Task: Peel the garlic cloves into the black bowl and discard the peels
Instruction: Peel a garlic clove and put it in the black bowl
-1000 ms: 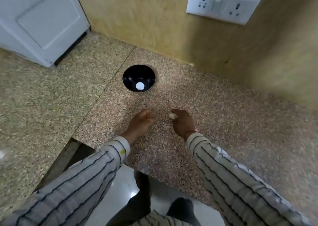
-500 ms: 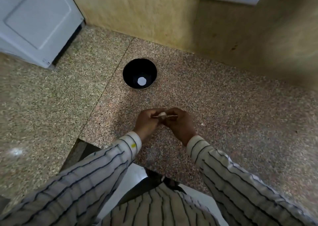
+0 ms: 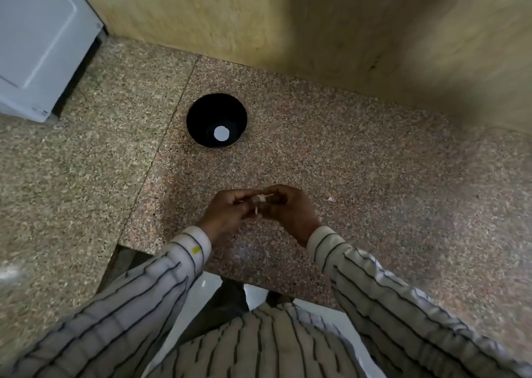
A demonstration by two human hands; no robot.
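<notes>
A small pale garlic clove is pinched between the fingertips of my left hand and my right hand, which meet just above the speckled granite counter. A thin strip of peel hangs down from the clove between the hands. Farther back stands the black bowl, round and deep, with a white round spot at its bottom. The bowl is a hand's length beyond my fingers, slightly to the left.
A small pale scrap lies on the counter to the right of my right hand. A white appliance stands at the back left. A yellowish wall closes the back and the right. The counter's front edge is near my wrists.
One second ago my hands were apart and the right one held the clove alone. They have come together on the clove, and a strip of peel now hangs from it.
</notes>
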